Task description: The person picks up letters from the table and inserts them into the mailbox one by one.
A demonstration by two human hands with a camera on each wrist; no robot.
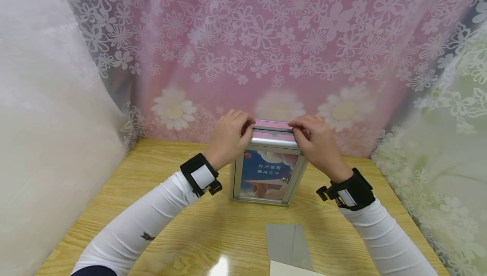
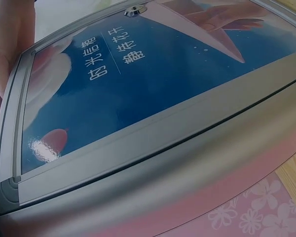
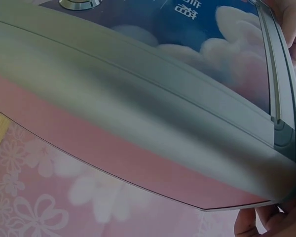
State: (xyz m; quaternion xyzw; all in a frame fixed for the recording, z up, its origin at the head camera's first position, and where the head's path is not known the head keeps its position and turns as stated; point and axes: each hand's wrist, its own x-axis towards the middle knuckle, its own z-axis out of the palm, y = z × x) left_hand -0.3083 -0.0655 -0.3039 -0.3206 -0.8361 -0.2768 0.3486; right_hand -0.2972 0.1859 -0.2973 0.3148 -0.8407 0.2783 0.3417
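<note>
An upright letter box (image 1: pixel 272 174) with a silver metal frame stands on the wooden table. Its blue front panel carries white writing, a paper-plane picture and a small round lock (image 1: pixel 284 180). A dark slot crosses the pink top. My left hand (image 1: pixel 229 135) grips the top left corner, its thumb in front and fingers curled over the edge. At the opposite corner, my right hand (image 1: pixel 317 141) holds the top the same way. In the right wrist view, fingertips (image 3: pixel 246 224) show behind the box's top edge.
A flat grey plate (image 1: pixel 287 242) lies on the table (image 1: pixel 182 225) in front of the box, with a pale cream sheet (image 1: pixel 291 270) over its near end. Behind the box hangs a pink floral curtain (image 1: pixel 243 47); pale cloths hang at both sides.
</note>
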